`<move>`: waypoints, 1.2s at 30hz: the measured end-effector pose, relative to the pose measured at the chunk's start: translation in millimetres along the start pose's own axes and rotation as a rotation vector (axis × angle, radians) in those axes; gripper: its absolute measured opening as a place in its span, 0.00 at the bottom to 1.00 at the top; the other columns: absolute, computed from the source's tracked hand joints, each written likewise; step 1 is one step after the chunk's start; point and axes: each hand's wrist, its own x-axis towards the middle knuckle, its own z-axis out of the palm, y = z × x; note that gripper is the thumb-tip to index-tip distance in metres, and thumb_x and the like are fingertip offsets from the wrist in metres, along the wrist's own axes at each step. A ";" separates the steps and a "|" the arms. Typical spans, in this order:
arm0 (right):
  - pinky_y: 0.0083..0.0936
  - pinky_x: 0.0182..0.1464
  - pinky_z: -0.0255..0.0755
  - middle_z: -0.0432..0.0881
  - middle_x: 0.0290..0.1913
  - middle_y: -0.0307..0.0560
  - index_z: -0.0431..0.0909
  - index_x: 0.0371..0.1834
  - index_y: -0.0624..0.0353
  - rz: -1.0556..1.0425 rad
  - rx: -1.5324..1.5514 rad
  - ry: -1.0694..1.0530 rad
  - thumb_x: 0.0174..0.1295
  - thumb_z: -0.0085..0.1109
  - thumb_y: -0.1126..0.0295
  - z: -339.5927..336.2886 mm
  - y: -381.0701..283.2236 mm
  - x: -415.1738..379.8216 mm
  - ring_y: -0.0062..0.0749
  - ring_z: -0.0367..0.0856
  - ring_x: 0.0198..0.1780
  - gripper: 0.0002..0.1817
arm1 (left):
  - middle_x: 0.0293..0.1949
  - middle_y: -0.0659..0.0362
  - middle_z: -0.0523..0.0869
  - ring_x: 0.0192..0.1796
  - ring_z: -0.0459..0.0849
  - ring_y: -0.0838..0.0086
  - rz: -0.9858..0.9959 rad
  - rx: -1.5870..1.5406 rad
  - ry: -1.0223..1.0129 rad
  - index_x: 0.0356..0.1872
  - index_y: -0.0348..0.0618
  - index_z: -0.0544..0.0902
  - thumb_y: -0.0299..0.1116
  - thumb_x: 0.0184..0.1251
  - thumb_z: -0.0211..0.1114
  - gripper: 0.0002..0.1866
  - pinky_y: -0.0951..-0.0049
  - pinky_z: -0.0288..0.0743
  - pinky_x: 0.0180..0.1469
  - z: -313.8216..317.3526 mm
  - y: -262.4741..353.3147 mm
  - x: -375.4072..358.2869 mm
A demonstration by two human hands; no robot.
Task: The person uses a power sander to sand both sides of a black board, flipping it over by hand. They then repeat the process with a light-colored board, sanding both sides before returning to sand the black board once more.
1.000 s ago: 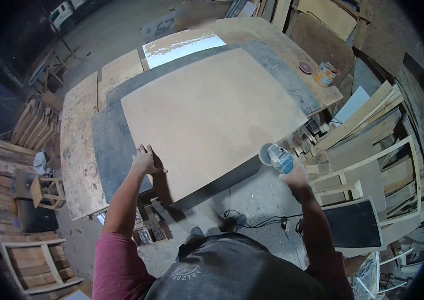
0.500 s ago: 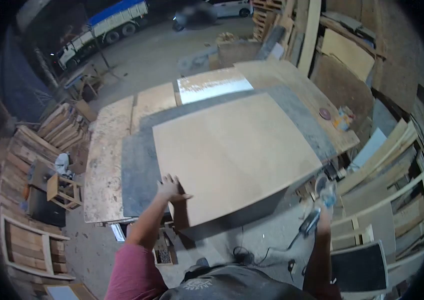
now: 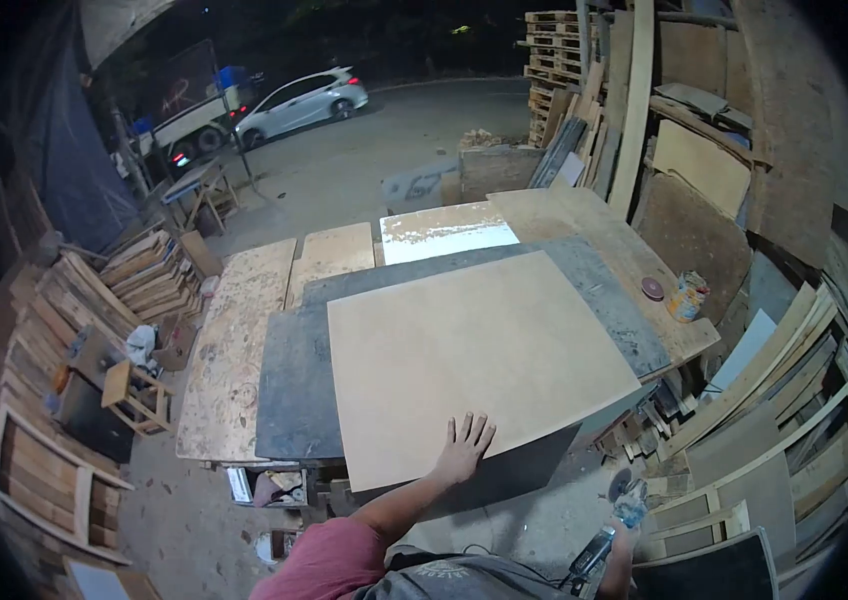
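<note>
A large tan board (image 3: pixel 474 345) lies on a dark grey sheet (image 3: pixel 294 395) on the worktable, its front edge overhanging toward me. My left hand (image 3: pixel 462 455) rests on the board near that front edge, fingers spread and pointing away from me. Down at the right, in front of the table, my right hand (image 3: pixel 623 543) is closed around an angle grinder (image 3: pixel 592 552). The grinder's head and round disc (image 3: pixel 621 484) point forward, apart from the board. A cord trails from its back end toward my body.
On the table's right end sit a dark red sanding disc (image 3: pixel 652 289) and a tin can (image 3: pixel 687 297). Wooden frames and planks (image 3: pixel 784 385) lean along the right. A small wooden stool (image 3: pixel 139 397) and stacked timber (image 3: pixel 151 275) stand left. A car (image 3: pixel 302 103) is on the road beyond.
My left hand has shifted right, from the board's left side to its front edge. The grinder has moved lower in view. My view has tilted up; the vehicles outside have moved.
</note>
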 end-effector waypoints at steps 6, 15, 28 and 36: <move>0.25 0.30 0.70 0.77 0.30 0.37 0.76 0.43 0.58 -0.024 -0.006 0.038 0.49 0.64 0.72 -15.0 -37.5 -53.5 0.26 0.76 0.29 0.16 | 0.76 0.41 0.52 0.78 0.48 0.43 -0.035 -0.083 0.022 0.74 0.38 0.56 0.31 0.63 0.55 0.37 0.28 0.42 0.71 6.5 24.4 19.6; 0.25 0.30 0.70 0.76 0.30 0.36 0.76 0.43 0.58 -0.015 0.053 0.102 0.46 0.63 0.76 -25.3 -66.9 -119.5 0.25 0.76 0.29 0.18 | 0.76 0.43 0.53 0.78 0.48 0.43 0.002 -0.009 -0.014 0.74 0.39 0.55 0.32 0.59 0.61 0.40 0.29 0.43 0.72 4.4 29.1 24.7; 0.27 0.30 0.71 0.77 0.32 0.39 0.75 0.44 0.57 -0.022 -0.004 0.081 0.43 0.65 0.77 -44.6 -31.6 -99.8 0.29 0.77 0.28 0.20 | 0.76 0.47 0.58 0.79 0.47 0.47 -0.219 -0.274 0.002 0.72 0.44 0.64 0.67 0.66 0.52 0.43 0.38 0.38 0.75 -12.8 -35.8 -51.1; 0.29 0.44 0.74 0.71 0.48 0.49 0.76 0.53 0.52 -0.237 -0.076 -0.165 0.57 0.57 0.77 -30.6 -56.8 -140.2 0.33 0.75 0.46 0.18 | 0.77 0.43 0.50 0.79 0.43 0.42 -0.150 -0.068 -0.158 0.75 0.41 0.55 0.57 0.60 0.65 0.49 0.30 0.38 0.72 -25.6 -31.7 -80.4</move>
